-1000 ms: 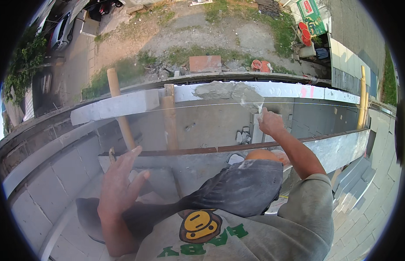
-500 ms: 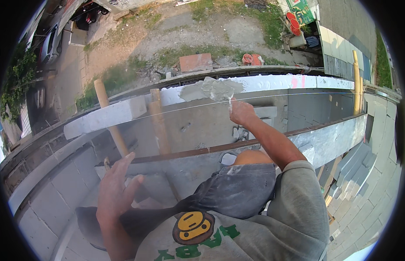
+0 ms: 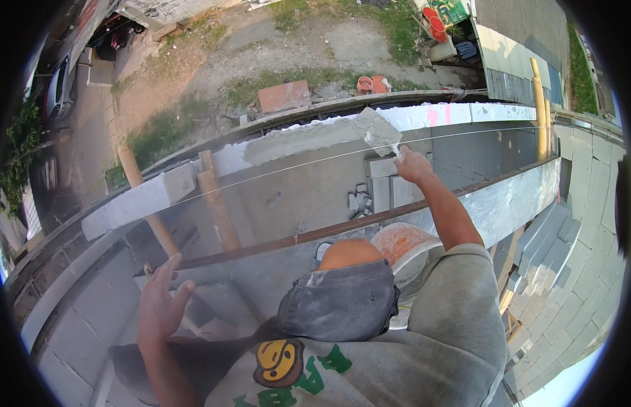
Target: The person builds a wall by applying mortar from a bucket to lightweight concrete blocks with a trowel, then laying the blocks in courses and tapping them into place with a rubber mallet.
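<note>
My right hand [image 3: 414, 167] is closed round the handle of a trowel [image 3: 379, 131], reaching out over the far side. The trowel's wide blade, coated in grey mortar, rests on or just above the white top of a block wall [image 3: 464, 113]. To its left a grey layer of wet mortar [image 3: 295, 141] is spread along that top. Farther left sits a pale block [image 3: 139, 197] on the same wall. A taut white string [image 3: 302, 163] runs along the near side. My left hand [image 3: 163, 298] hangs with thumb and fingers apart, holding nothing, near a bamboo pole.
A long board with a dark edge [image 3: 315, 233] crosses in front of me. Beside my leg stands a mortar-stained bucket [image 3: 399, 242]. Bamboo poles [image 3: 210, 197] rise at the left and right [image 3: 540, 108]. Stacked grey slabs [image 3: 546, 237] lie at right. Ground lies far below the wall.
My right hand has drawn the trowel rightward along the wall top, and the mortar behind it is flatter and longer. The view has shifted, bringing the bucket into sight. My left hand stays open.
</note>
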A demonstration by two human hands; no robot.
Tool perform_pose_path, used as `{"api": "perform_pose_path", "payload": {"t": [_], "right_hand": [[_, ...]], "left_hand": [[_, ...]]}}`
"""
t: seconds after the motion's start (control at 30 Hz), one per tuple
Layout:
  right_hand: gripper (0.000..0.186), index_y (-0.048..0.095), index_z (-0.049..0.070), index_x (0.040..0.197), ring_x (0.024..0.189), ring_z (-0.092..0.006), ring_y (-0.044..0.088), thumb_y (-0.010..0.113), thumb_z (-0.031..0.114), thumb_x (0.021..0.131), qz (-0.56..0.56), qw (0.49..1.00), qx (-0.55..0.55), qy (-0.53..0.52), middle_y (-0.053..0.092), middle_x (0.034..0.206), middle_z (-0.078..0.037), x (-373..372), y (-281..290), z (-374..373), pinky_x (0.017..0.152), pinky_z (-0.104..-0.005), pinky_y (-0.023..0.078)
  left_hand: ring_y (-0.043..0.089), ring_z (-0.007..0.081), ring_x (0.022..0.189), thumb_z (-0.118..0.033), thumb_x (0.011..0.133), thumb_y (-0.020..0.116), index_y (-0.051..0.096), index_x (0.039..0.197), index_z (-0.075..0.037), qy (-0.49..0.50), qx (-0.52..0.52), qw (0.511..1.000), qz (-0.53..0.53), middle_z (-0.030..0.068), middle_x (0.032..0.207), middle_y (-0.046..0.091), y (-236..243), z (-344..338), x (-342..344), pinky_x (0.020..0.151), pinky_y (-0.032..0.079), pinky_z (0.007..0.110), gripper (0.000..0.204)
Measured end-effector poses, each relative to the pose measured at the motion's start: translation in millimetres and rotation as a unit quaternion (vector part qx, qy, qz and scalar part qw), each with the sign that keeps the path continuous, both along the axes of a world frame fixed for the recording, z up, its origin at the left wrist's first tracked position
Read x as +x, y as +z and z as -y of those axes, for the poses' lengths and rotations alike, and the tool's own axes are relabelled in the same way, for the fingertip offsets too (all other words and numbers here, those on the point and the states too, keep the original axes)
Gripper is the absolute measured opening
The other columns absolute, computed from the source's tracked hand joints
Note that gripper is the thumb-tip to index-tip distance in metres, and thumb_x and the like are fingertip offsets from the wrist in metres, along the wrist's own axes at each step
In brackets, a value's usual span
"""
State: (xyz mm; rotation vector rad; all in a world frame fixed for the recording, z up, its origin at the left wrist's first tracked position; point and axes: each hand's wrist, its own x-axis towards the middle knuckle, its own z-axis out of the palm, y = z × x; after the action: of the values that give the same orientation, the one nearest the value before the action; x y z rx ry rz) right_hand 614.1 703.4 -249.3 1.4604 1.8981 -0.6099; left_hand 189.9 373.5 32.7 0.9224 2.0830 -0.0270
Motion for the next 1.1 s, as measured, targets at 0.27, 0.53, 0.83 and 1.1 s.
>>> {"api": "perform_pose_path", "payload": {"t": [0.27, 0.53, 0.83, 1.1], "right_hand": [[0.040, 0.050, 0.005, 0.113, 0.107, -0.0428, 0.059, 0.050, 0.041, 0.094, -0.021, 0.999, -0.019, -0.029, 0.064, 0.109, -0.025, 64, -24, -29, 0.092, -0.0529, 0.045], [0.044, 0.047, 0.003, 0.114, 0.106, -0.0433, 0.059, 0.049, 0.042, 0.095, 0.000, 0.997, 0.025, -0.067, 0.063, 0.106, -0.028, 142, -35, -42, 0.090, -0.0519, 0.045], [0.047, 0.053, 0.004, 0.110, 0.102, -0.0423, 0.061, 0.047, 0.047, 0.094, 0.050, 0.990, 0.097, -0.088, 0.065, 0.104, -0.026, 146, 24, -50, 0.088, -0.0515, 0.047], [0.048, 0.056, 0.003, 0.106, 0.101, -0.0408, 0.063, 0.043, 0.049, 0.096, 0.026, 0.998, 0.050, 0.003, 0.066, 0.101, -0.025, 99, -15, -39, 0.088, -0.0511, 0.048]], "left_hand": [[0.063, 0.0314, 0.104, -0.022, 0.086, 0.065, 0.054, 0.129, 0.000, 0.089, -0.042, 0.995, -0.008, 0.0207, 0.118, 0.063, -44, 31, -3, 0.091, 0.047, 0.038, 0.050], [0.062, 0.0327, 0.109, -0.030, 0.087, 0.064, 0.056, 0.126, 0.000, 0.074, -0.067, 0.993, 0.060, 0.0219, 0.117, 0.063, -98, 71, 28, 0.093, 0.046, 0.038, 0.050], [0.062, 0.0257, 0.106, -0.036, 0.091, 0.062, 0.053, 0.129, 0.001, 0.114, -0.034, 0.990, 0.076, 0.0186, 0.114, 0.063, -105, 47, 32, 0.092, 0.047, 0.034, 0.053], [0.061, 0.0274, 0.108, -0.033, 0.091, 0.061, 0.053, 0.126, 0.002, 0.051, -0.054, 0.996, 0.053, 0.0194, 0.116, 0.062, -110, 51, 35, 0.093, 0.046, 0.035, 0.051]]}}
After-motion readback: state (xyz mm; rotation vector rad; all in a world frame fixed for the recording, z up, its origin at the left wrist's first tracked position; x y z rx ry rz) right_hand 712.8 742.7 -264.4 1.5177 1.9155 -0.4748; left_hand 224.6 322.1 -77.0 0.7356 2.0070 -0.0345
